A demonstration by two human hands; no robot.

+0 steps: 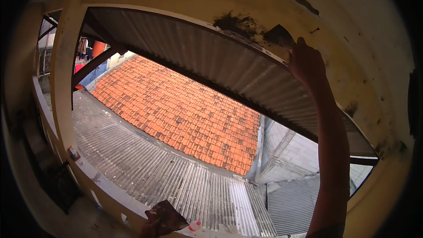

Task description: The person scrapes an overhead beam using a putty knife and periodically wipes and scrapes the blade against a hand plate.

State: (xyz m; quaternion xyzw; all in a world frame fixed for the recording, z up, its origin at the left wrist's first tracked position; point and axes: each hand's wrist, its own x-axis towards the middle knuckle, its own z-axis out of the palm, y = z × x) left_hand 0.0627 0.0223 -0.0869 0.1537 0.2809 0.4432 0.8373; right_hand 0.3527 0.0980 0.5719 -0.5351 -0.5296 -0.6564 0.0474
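Note:
High on the right, my right hand [307, 61] is raised and closed around a putty knife [278, 34]. Its dark, flat blade lies against the yellow wall above the opening, just right of a rough dark patch [235, 24]. The knife's handle is mostly hidden by my fingers. Low in the view, my left hand [152, 228] grips a dark, flat, square-edged plate [169, 216], perhaps another scraper blade. This plate is over the ledge, close to a small clear cup with a red rim [194, 225].
A pale ledge [112, 189] runs along the bottom of the wide opening, with a small container [73, 153] at its left end. Outside lie grey corrugated roofing [145, 150] and an orange tiled roof [180, 110]. A corrugated awning [198, 57] slopes outside the opening's top.

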